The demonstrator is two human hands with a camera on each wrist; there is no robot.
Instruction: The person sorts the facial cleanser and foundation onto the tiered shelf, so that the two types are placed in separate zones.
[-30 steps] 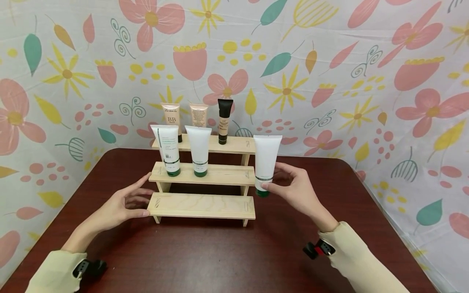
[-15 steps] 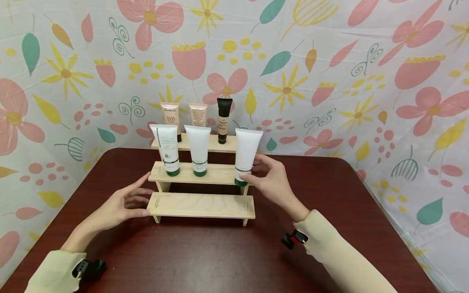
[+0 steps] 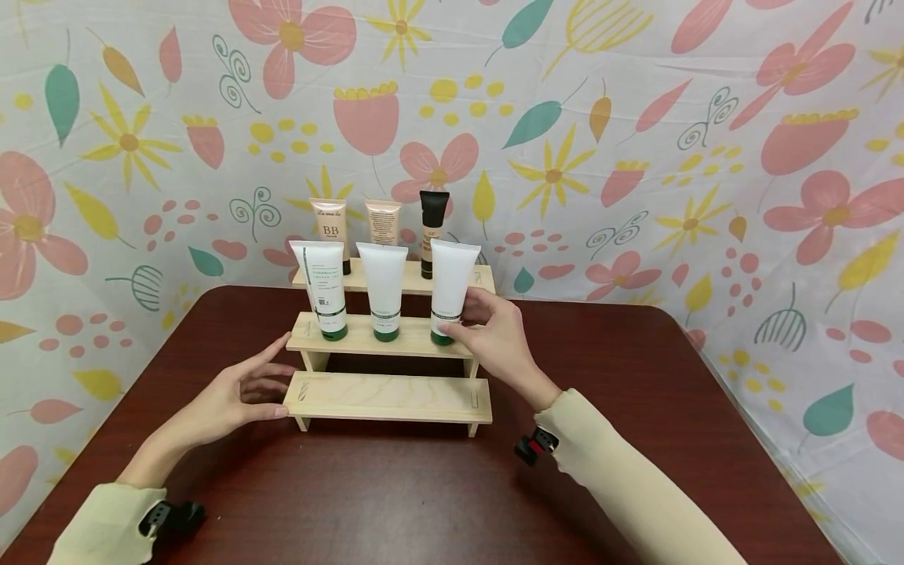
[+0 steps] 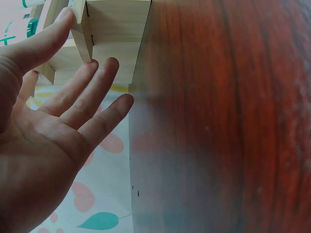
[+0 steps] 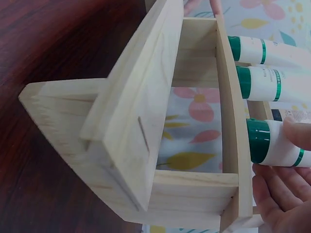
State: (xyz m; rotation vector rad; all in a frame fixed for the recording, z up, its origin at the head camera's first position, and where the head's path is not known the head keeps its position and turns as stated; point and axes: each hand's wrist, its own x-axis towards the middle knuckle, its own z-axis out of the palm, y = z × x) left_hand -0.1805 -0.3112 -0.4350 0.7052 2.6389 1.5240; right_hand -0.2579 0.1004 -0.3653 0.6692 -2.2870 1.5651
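Observation:
A white squeeze tube with a green cap [image 3: 453,278] stands cap down at the right end of the middle step of a wooden three-step rack [image 3: 388,396]. My right hand [image 3: 497,333] pinches it low down, thumb in front; in the right wrist view its green cap [image 5: 258,141] is at the step's surface. Two similar tubes, one at the left [image 3: 323,286] and one in the middle [image 3: 384,286], stand on the same step. My left hand [image 3: 229,396] touches the rack's left side with its fingers extended; the left wrist view shows the thumb [image 4: 63,22] against the lowest step.
On the top step stand two beige tubes, one marked BB [image 3: 329,224] and one with small print [image 3: 383,222], and a black-topped tube [image 3: 432,212]. The rack sits on a dark red-brown table [image 3: 424,494] before a flower-patterned cloth [image 3: 565,118].
My right hand has carried the white tube leftward, from beside the rack to the right end of the middle step. The left hand has stayed at the rack's left side.

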